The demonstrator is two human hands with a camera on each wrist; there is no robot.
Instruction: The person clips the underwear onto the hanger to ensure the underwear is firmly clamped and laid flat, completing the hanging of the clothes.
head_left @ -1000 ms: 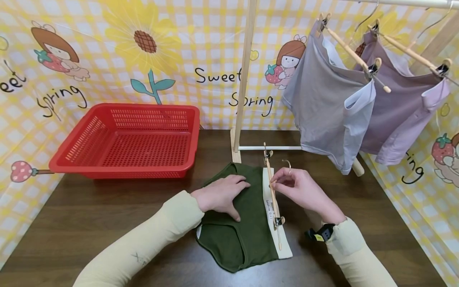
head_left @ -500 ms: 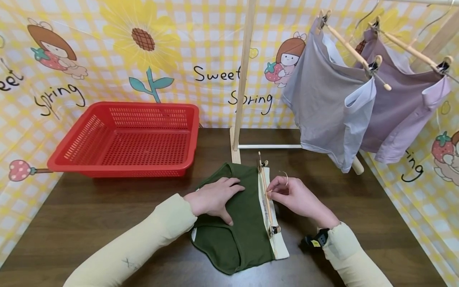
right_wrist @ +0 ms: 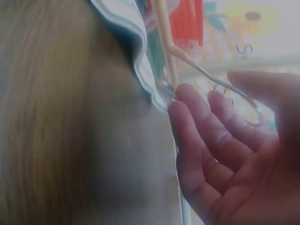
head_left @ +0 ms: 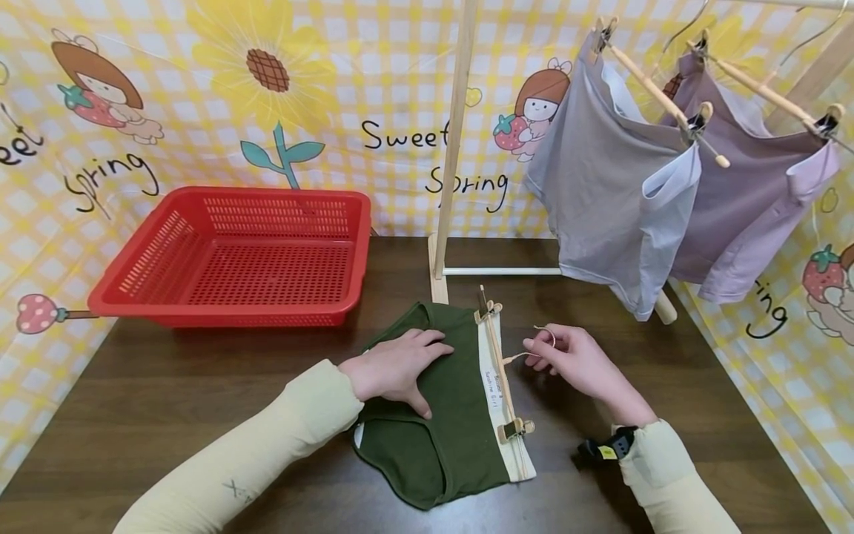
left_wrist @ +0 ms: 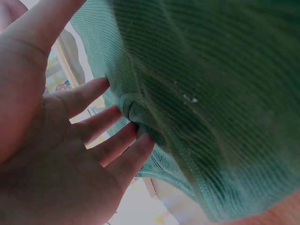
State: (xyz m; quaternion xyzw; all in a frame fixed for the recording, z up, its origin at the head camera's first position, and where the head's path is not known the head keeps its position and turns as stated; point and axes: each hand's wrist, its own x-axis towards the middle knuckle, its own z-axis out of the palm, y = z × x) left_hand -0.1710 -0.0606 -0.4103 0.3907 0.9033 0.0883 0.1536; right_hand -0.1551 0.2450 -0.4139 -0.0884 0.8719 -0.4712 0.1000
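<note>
Dark green briefs (head_left: 460, 400) lie flat on the table, their white waistband facing right. The left hand (head_left: 396, 367) rests on the cloth with fingers spread; in the left wrist view its fingertips touch the ribbed green fabric (left_wrist: 225, 93). Along the waistband lies a wooden clip hanger (head_left: 505, 382), one clip over each end of the band. To its right, the right hand (head_left: 580, 360) holds the hanger's metal hook between thumb and curled fingers. In the right wrist view the hook (right_wrist: 206, 72) runs from the bar past the fingers.
A red plastic basket (head_left: 287, 304) stands at the back left. Behind the briefs rises a wooden rack (head_left: 457, 133), with grey shorts (head_left: 600, 200) and mauve shorts (head_left: 740, 193) hanging from clip hangers at right. A patterned cloth backs the table (head_left: 200, 415).
The right hand has shifted from the hanger's bar out to its hook. The hanger and briefs have slid slightly left, and the clips have turned flatter over the waistband. The left hand stays on the briefs.
</note>
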